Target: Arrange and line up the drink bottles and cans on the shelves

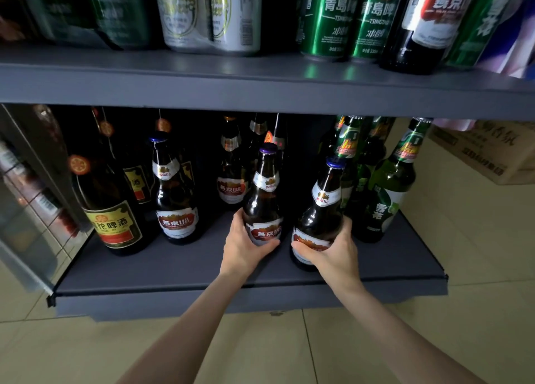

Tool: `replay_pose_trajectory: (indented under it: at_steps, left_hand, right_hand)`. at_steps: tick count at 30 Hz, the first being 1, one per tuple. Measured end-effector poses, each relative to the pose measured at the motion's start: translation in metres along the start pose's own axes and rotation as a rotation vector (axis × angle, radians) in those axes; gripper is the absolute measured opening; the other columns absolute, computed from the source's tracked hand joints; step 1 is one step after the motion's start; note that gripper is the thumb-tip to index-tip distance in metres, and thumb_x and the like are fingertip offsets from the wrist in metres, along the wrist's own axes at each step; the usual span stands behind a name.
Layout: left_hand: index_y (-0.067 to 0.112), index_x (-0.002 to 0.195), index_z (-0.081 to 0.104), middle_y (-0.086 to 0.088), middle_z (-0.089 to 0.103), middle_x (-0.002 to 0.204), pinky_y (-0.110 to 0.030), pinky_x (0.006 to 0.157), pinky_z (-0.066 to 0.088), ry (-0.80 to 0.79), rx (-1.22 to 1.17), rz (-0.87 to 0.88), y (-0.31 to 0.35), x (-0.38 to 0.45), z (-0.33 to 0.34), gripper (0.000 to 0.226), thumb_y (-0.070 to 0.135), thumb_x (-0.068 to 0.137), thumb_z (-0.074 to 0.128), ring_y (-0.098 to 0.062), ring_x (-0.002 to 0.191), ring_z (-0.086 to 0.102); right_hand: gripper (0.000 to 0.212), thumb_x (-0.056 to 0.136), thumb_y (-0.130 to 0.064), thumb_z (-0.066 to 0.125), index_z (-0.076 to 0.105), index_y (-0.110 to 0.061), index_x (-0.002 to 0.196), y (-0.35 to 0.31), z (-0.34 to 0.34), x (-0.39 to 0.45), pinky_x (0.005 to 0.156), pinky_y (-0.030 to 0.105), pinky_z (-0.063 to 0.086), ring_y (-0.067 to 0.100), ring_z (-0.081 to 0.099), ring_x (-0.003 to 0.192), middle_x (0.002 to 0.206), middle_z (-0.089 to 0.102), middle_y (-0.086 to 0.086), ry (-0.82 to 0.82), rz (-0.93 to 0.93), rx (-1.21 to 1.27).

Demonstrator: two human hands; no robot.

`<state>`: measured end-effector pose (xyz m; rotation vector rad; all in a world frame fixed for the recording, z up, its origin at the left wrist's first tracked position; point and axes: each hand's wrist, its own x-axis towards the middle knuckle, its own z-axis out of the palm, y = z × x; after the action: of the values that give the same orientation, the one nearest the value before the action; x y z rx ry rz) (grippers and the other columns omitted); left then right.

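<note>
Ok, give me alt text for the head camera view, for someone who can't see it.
Two hands each hold a brown beer bottle on the lower shelf: left hand on one bottle, right hand on another. More brown and green bottles stand around them, with cans on the shelf above.

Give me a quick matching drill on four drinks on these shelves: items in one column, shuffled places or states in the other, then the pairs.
Items
1. Brown bottle with purple cap
2. Brown bottle with blue cap
3. Green Tsingtao cans
4. Yellow-label bottle

Places or states
A. Upper shelf, right of the white cans
B. In the grip of the right hand
C. Far left of the lower shelf, untouched
D. In the grip of the left hand

Pairs: 1-D, 2-B, 3-A, 4-C
</note>
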<state>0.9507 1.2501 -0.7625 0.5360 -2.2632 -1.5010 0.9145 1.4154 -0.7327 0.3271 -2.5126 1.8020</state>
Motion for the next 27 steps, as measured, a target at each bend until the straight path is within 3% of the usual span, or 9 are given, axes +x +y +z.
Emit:
replay_pose_trajectory:
  at_steps: [6,13,17,20,23,27]
  left_hand:
    - [0.012,0.128,0.037,-0.006,0.056,0.123,-0.03,0.095,0.044,0.126,0.014,-0.065,-0.01,0.015,-0.03,0.081,0.019,0.063,0.084,-0.02,0.111,0.055]
    - [0.008,0.13,0.035,-0.007,0.059,0.116,-0.021,0.084,0.039,0.083,0.05,-0.063,-0.006,0.025,-0.039,0.08,0.015,0.066,0.082,-0.01,0.095,0.052]
    - [0.007,0.133,0.032,-0.009,0.058,0.12,-0.021,0.085,0.039,0.099,0.04,-0.076,-0.004,0.031,-0.034,0.083,0.014,0.067,0.082,-0.014,0.101,0.053]
    - [0.008,0.135,0.031,-0.01,0.057,0.122,-0.022,0.087,0.039,0.107,0.031,-0.088,-0.006,0.035,-0.032,0.086,0.015,0.066,0.082,-0.021,0.11,0.055]
    - [0.009,0.135,0.031,-0.009,0.058,0.122,-0.023,0.087,0.039,0.121,0.023,-0.098,-0.007,0.039,-0.031,0.086,0.015,0.066,0.082,-0.022,0.111,0.055]
    - [0.009,0.135,0.031,-0.01,0.057,0.122,-0.023,0.088,0.04,0.131,0.008,-0.105,-0.009,0.041,-0.029,0.086,0.015,0.066,0.082,-0.022,0.111,0.055]
  right_hand:
    - [0.079,0.059,-0.015,0.087,0.037,-0.027,0.119,0.0,0.0,0.001,0.084,0.02,0.041,0.007,0.052,0.101,0.106,0.053,-0.014,-0.007,-0.011,0.008]
    - [0.081,0.059,-0.015,0.087,0.039,-0.023,0.123,0.0,0.0,0.001,0.081,0.016,0.04,0.006,0.052,0.1,0.101,0.051,-0.018,-0.004,-0.011,0.012]
    - [0.077,0.059,-0.014,0.087,0.036,-0.029,0.115,0.0,0.0,0.001,0.083,0.016,0.04,0.006,0.052,0.1,0.104,0.052,-0.014,-0.009,-0.016,0.012]
    - [0.079,0.058,-0.015,0.087,0.038,-0.025,0.119,0.001,0.0,0.001,0.086,0.019,0.042,0.007,0.052,0.102,0.106,0.052,-0.013,-0.009,-0.015,0.001]
    - [0.082,0.059,-0.015,0.087,0.039,-0.02,0.124,0.0,0.001,0.001,0.086,0.019,0.042,0.006,0.052,0.102,0.106,0.052,-0.012,-0.007,-0.012,0.005]
    - [0.079,0.058,-0.015,0.087,0.038,-0.026,0.119,0.0,0.002,0.001,0.086,0.018,0.042,0.006,0.052,0.101,0.106,0.052,-0.014,-0.006,-0.019,0.011]
